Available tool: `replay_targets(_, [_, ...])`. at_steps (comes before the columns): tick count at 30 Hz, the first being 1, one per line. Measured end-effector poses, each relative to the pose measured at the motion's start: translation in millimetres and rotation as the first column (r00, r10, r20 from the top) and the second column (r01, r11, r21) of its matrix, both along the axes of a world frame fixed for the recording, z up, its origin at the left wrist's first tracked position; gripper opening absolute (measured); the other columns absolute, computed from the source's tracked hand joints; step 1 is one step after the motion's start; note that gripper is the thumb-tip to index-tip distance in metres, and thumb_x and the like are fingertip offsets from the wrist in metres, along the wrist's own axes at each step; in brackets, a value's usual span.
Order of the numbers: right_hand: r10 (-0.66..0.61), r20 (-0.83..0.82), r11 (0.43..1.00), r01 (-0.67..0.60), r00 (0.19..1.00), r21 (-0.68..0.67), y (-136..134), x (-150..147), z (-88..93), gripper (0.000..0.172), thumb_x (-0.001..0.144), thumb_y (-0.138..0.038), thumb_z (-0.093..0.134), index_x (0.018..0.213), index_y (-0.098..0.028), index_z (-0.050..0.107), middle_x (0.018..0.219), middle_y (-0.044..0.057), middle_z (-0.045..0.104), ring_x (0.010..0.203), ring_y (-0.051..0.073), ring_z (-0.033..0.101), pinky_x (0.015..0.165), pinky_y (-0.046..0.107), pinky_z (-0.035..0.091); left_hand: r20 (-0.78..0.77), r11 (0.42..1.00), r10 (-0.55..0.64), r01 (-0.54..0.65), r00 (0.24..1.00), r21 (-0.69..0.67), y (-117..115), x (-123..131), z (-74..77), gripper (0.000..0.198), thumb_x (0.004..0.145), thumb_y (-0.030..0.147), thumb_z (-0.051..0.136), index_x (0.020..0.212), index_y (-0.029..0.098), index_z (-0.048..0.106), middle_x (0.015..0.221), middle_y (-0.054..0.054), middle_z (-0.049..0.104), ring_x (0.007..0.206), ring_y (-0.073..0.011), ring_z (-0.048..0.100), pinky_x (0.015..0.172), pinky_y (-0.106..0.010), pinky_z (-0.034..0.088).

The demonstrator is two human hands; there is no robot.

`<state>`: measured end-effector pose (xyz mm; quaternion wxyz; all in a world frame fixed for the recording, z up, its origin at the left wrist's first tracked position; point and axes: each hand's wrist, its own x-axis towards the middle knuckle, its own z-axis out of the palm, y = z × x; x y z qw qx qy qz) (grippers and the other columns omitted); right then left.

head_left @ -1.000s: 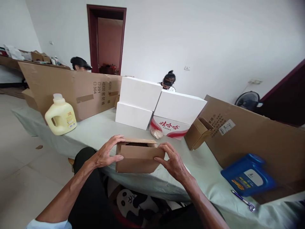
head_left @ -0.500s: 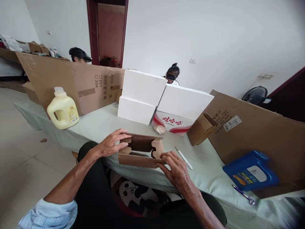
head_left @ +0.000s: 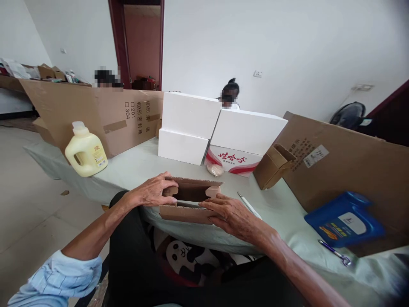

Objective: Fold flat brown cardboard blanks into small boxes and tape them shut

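Note:
A small brown cardboard box (head_left: pixel 185 214) lies at the table's near edge, its open side facing up and its end flaps folded inward. My left hand (head_left: pixel 154 190) grips its left end, thumb and fingers closed around the wall and flap. At the right end, my right hand (head_left: pixel 227 212) holds the near wall, fingers reaching over the rim and thumb outside. A slim white pen-like tool (head_left: pixel 249 205) lies just beyond my right hand, partly hidden by it.
White boxes (head_left: pixel 188 113) and a red-and-white carton (head_left: pixel 233 160) stand ahead, with a clear wrapped lump (head_left: pixel 215 170) before them. A yellow jug (head_left: pixel 85 151) is left; a blue bottle (head_left: pixel 345 219), a purple-handled tool (head_left: pixel 335 252) and an open carton (head_left: pixel 275 166) are right. Two people sit beyond cardboard panels (head_left: pixel 128 119).
My right hand has slid left over the near wall, its fingers now reaching across the rim at the right flap. My left hand stays on the left end. The view has shifted slightly.

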<state>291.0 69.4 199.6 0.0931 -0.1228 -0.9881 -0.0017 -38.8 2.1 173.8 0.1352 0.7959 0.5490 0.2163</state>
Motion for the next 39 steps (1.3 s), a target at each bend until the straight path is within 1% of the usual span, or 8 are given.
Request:
replay_targets(6, [-0.026,-0.192,0.997,0.039,0.981,0.063,4,11,-9.7,0.048,0.101,-0.019,0.074,0.147,-0.021,0.063,0.125,0.014,0.066,0.112,0.029,0.068,0.089,0.041,0.062,0.214,0.982,-0.150,0.171,0.965,-0.083,14,-34,1.2,0.058,0.083,0.046,0.084,0.136,0.027,0.067,0.138,-0.008,0.064,0.122,-0.0289,0.064,0.103,-0.040,0.056])
replay_targets(11, [-0.152,-0.509,0.988,0.144,0.847,-0.056,19,29,-40.4,0.050,0.103,-0.032,0.076,0.150,-0.027,0.060,0.119,0.010,0.063,0.103,0.026,0.067,0.087,0.038,0.061,0.479,0.972,-0.177,0.229,0.860,-0.052,20,-54,-13.9,0.082,0.067,0.044,0.096,0.136,0.026,0.057,0.135,-0.007,0.060,0.118,-0.0252,0.065,0.106,-0.042,0.057])
replay_targets(19, [-0.275,-0.755,0.958,0.233,0.595,-0.166,32,33,-77.9,0.053,0.097,-0.044,0.084,0.145,-0.030,0.064,0.121,0.008,0.062,0.110,0.027,0.063,0.095,0.042,0.060,0.523,0.980,0.048,-0.142,0.851,0.141,18,-20,-58.3,0.082,0.058,0.030,0.100,0.122,0.028,0.048,0.121,-0.002,0.061,0.108,-0.0223,0.065,0.104,-0.042,0.055])
replay_targets(24, [-0.438,-0.809,0.899,0.214,0.392,-0.383,30,28,-103.5,0.059,0.095,-0.043,0.085,0.147,-0.032,0.061,0.137,0.010,0.058,0.111,0.025,0.063,0.083,0.035,0.062,0.658,0.846,0.202,-0.468,0.725,0.256,30,-6,-79.2,0.082,0.056,0.034,0.100,0.119,0.027,0.049,0.120,-0.002,0.064,0.105,-0.0223,0.067,0.100,-0.041,0.056])
replay_targets(29, [-0.561,-0.780,0.827,0.215,0.277,-0.519,27,20,-126.3,0.080,0.089,-0.048,0.087,0.159,-0.030,0.051,0.152,0.014,0.059,0.117,0.026,0.066,0.090,0.038,0.061,0.720,0.736,0.309,-0.636,0.622,0.233,40,5,-85.7,0.081,0.056,0.043,0.100,0.117,0.026,0.050,0.113,-0.002,0.066,0.095,-0.0225,0.069,0.089,-0.039,0.060])
replay_targets(31, [-0.589,-0.747,0.807,0.179,0.310,-0.562,28,21,-133.5,0.066,0.089,-0.048,0.085,0.147,-0.025,0.063,0.140,0.013,0.069,0.112,0.027,0.069,0.091,0.038,0.061,0.734,0.714,0.335,-0.668,0.591,0.212,43,8,-87.1,0.080,0.055,0.049,0.099,0.116,0.026,0.051,0.111,-0.002,0.066,0.091,-0.0226,0.069,0.086,-0.039,0.060])
replay_targets(34, [-0.592,-0.647,0.780,0.139,0.480,-0.611,28,28,-140.5,0.028,0.093,-0.047,0.076,0.101,-0.020,0.078,0.102,0.008,0.077,0.093,0.025,0.069,0.084,0.034,0.058,0.744,0.687,0.360,-0.699,0.563,0.197,46,11,-90.4,0.082,0.055,0.057,0.097,0.117,0.026,0.052,0.109,-0.002,0.066,0.089,-0.0243,0.069,0.083,-0.041,0.061])
replay_targets(39, [-0.592,-0.424,0.688,0.156,0.686,-0.709,21,41,-141.1,0.033,0.097,-0.041,0.061,0.071,-0.020,0.054,0.068,-0.003,0.051,0.065,0.013,0.043,0.058,0.024,0.035,0.721,0.646,0.428,-0.742,0.545,0.178,53,9,-97.8,0.091,0.052,0.071,0.094,0.120,0.027,0.052,0.110,-0.004,0.067,0.090,-0.0277,0.070,0.079,-0.044,0.062])
